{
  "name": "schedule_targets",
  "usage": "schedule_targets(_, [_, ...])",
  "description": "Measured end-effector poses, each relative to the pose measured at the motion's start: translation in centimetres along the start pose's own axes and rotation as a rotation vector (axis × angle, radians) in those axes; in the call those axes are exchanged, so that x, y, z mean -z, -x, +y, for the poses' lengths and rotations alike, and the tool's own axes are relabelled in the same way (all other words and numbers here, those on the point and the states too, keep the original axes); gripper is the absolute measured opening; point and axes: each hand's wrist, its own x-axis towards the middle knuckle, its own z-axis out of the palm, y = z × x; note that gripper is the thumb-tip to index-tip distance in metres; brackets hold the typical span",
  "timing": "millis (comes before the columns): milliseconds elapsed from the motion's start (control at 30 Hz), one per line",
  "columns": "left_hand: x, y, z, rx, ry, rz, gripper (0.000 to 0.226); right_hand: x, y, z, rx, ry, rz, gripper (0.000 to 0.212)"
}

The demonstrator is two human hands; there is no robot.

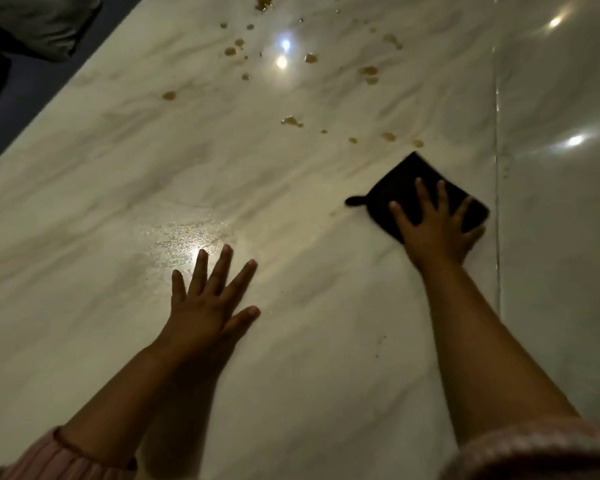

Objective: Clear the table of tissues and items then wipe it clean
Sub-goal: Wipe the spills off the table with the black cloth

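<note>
Half wiped, I judge | right fingers [421, 197] spread, pressing black cloth [404, 180] on table [326, 375] | left fingers [221, 268] spread flat | next: sweep to brown spills [291, 121]

- Setting: indoors, probably a home dining area.
- Glossy marble-pattern table [291, 358] lies under the left hand [205, 306]. Brownish spill spots [291, 121] lie beyond the right hand [437, 233].
- Shiny floor tiles [561, 237] to the right of the right hand reflect lamp glare.
- Grey cushion-like fabric [42, 26] sits far beyond the left hand; what it is remains unclear.
</note>
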Motion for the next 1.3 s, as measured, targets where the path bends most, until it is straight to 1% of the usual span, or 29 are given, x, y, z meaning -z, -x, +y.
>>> schedule_targets(67, [0.0,0.1,0.1,0.012,-0.004,0.012,0.069,1.0,-4.4,-1.3,-0.074,0.0,0.001,0.076])
schedule_targets(133, [0.0,0.2,0.2,0.015,0.003,0.024,0.068,1.3,-7.1,-4.4,-0.074,-0.032,0.018,0.075])
schedule_targets(167, [0.0,0.3,0.2,0.018,0.008,0.029,0.068,1.0,-7.6,-6.5,-0.046,-0.046,0.022,0.073])
schedule_targets(200, [0.0,0.3,0.2,0.019,0.013,0.034,0.068,0.5,-7.4,-8.5,0.011,-0.047,0.024,0.072])
schedule_targets(267, [0.2,0.3,0.2,0.017,0.019,0.035,0.068,-0.7,-4.8,-11.6,0.206,-0.029,0.019,0.068])
schedule_targets(333, [0.3,0.4,0.3,0.011,0.014,0.024,0.067,-2.1,-0.8,-12.0,0.398,-0.004,0.028,0.066])
schedule_targets(367, [0.2,0.4,0.3,0.011,0.02,0.024,0.067,-2.6,0.9,-11.2,0.441,0.013,0.043,0.066])
schedule_targets(400, [0.1,0.3,0.2,0.01,0.033,0.029,0.066,-2.7,2.0,-9.9,0.433,0.036,0.061,0.066])
schedule_targets(433, [0.1,0.3,0.2,0.007,0.047,0.033,0.065,-2.6,2.3,-8.5,0.385,0.057,0.075,0.066])
schedule_targets(533, [-0.2,0.2,0.1,-0.013,0.059,0.037,0.064,-1.0,-1.0,-6.3,0.149,0.06,0.06,0.068])
schedule_targets(600, [-0.2,0.2,-0.1,-0.021,0.083,0.032,0.064,-0.1,-4.8,-7.8,0.028,0.027,0.036,0.07])
schedule_targets(667, [0.0,0.2,0.1,-0.019,0.071,0.027,0.062,0.1,-8.2,-11.2,0.018,0.001,0.031,0.07])
schedule_targets(700, [-0.1,0.1,0.1,-0.017,0.068,0.014,0.062,0.0,-9.3,-13.5,0.052,-0.009,0.027,0.069])
schedule_targets(767, [0.1,0.1,0.0,-0.032,0.098,0.0,0.065,-0.9,-9.7,-18.6,0.176,0.006,0.021,0.067])
schedule_targets(867, [1.3,0.8,-1.2,-0.065,0.269,0.043,0.068,-2.7,-5.0,-24.6,0.423,0.002,0.003,0.063])
schedule_targets(933, [1.9,2.1,-3.0,-0.018,0.365,0.184,0.07,-4.3,0.3,-26.0,0.595,-0.02,0.002,0.061])
schedule_targets(1000, [2.3,3.8,-5.4,0.059,0.373,0.276,0.073,-5.3,5.8,-25.2,0.725,-0.015,-0.006,0.059])
schedule_targets(1067, [2.2,5.9,-8.5,0.156,0.358,0.292,0.069,-5.7,10.3,-23.0,0.825,0.015,-0.036,0.059])
schedule_targets(1133, [1.7,8.1,-11.7,0.259,0.327,0.284,0.07,-5.7,12.5,-20.4,0.886,0.052,-0.054,0.06])
schedule_targets(1200, [1.2,10.5,-15.1,0.353,0.288,0.288,0.073,-5.5,12.1,-18.9,0.855,0.073,-0.034,0.064])
schedule_targets(1233, [1.0,11.7,-16.9,0.396,0.282,0.285,0.074,-5.4,11.3,-18.8,0.796,0.087,-0.011,0.067])
schedule_targets(1300, [0.7,13.5,-19.9,0.451,0.281,0.271,0.074,-5.2,9.2,-19.8,0.622,0.108,0.033,0.068])
